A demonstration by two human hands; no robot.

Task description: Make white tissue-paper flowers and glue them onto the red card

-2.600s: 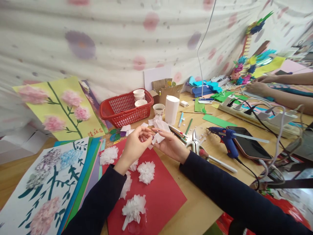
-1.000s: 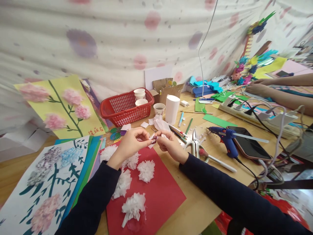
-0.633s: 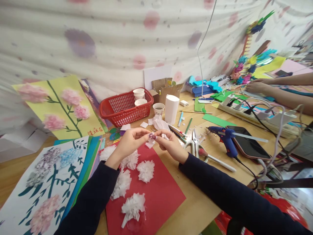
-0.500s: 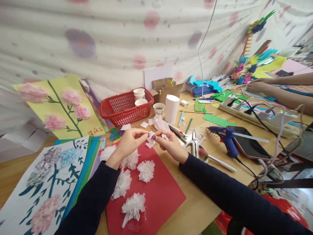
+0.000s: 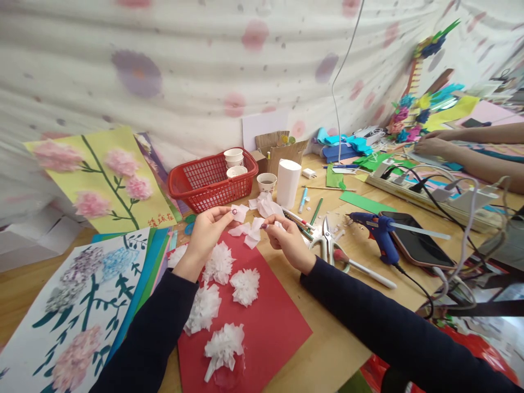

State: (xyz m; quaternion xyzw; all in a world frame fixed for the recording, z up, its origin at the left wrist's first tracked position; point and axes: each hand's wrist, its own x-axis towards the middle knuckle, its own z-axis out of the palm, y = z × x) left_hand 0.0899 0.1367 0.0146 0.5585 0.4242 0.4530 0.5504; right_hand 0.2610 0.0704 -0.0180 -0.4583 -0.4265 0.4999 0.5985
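Note:
My left hand pinches a small white tissue paper piece between thumb and fingertips, above the top edge of a red sheet. To its right, my right hand has thumb and finger pressed together at the edge of another white tissue paper piece. Below my hands, several ruffled white tissue flowers rest on the red sheet. A crumpled heap of white tissue lies just beyond my fingers.
A red basket with paper cups stands behind. Scissors, a blue glue gun, a phone and a power strip lie right. Flower pictures are at left. Another person's hands are at far right.
My hands have moved apart from where their fingertips met. The left now shows a flatter tissue piece, and the loose white pieces between my hands lie differently.

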